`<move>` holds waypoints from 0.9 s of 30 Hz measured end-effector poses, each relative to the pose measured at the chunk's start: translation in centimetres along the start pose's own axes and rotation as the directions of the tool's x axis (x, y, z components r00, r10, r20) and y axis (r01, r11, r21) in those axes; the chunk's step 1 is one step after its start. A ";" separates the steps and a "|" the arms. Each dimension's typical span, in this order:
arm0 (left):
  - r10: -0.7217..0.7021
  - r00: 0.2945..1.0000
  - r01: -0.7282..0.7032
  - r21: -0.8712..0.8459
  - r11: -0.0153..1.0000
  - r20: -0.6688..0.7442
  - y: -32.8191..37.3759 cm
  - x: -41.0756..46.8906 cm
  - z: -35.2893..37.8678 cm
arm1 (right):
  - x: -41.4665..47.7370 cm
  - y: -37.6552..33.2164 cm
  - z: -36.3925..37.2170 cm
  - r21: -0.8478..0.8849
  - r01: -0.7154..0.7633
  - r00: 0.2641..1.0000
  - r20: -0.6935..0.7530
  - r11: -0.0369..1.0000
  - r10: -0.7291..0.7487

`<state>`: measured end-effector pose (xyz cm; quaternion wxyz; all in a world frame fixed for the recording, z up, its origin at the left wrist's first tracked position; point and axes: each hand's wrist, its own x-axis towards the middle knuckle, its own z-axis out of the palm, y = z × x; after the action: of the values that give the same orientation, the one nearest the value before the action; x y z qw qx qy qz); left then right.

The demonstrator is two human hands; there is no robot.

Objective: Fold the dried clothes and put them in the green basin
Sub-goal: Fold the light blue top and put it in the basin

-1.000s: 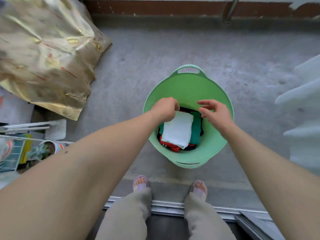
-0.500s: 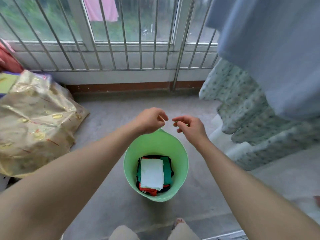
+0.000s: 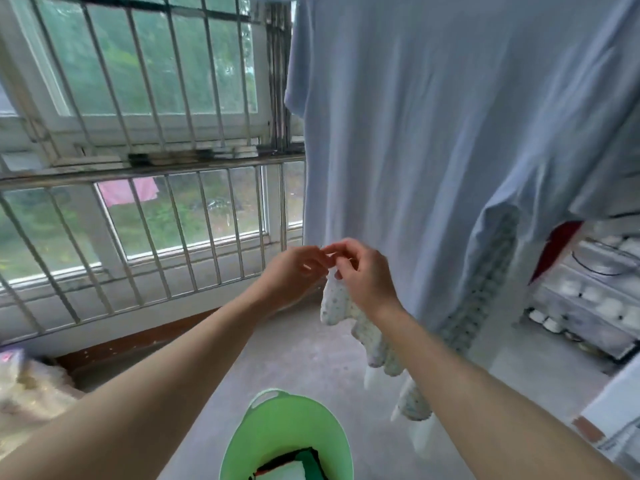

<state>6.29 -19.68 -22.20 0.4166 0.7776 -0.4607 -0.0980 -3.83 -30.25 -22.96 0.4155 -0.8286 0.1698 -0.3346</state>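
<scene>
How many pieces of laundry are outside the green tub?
3: pale blue shirt hanging at right; spotted cloth in the right hand, left hand at its top; pink cloth beyond the window. More may hide behind the shirt.

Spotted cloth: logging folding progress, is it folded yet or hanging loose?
Not folded. The spotted cloth hangs loose and long from the right hand, which pinches its top.

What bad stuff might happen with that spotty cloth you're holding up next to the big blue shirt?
1. The right grip pinches only the top edge of the spotted cloth. It might slip onto the bare floor, since it seems to hang beside the green basin, not over it.
2. That pinch sits right at the hem of the blue shirt, so a tug might drag the shirt along too.
</scene>
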 end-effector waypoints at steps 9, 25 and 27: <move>0.209 0.975 -0.208 0.017 0.978 -0.080 11.6 2.7 -4.7 | 4.2 -9.6 -8.2 -0.232 0.286 0.841 -0.404 0.930 -0.359; 0.393 0.910 -0.358 0.231 0.905 -0.129 23.0 7.0 -3.8 | 8.3 -14.9 -21.3 -0.883 0.010 0.702 -0.328 0.469 -0.632; 0.396 0.906 -0.352 0.253 0.901 -0.148 24.0 7.8 -3.4 | 8.5 -15.0 -22.4 -0.896 -0.009 0.652 -0.342 0.444 -0.677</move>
<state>-2.79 -29.45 -0.58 0.3822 0.7212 -0.5666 0.1125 -13.24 -38.96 2.24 -0.2109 -0.7564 0.2605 -0.5617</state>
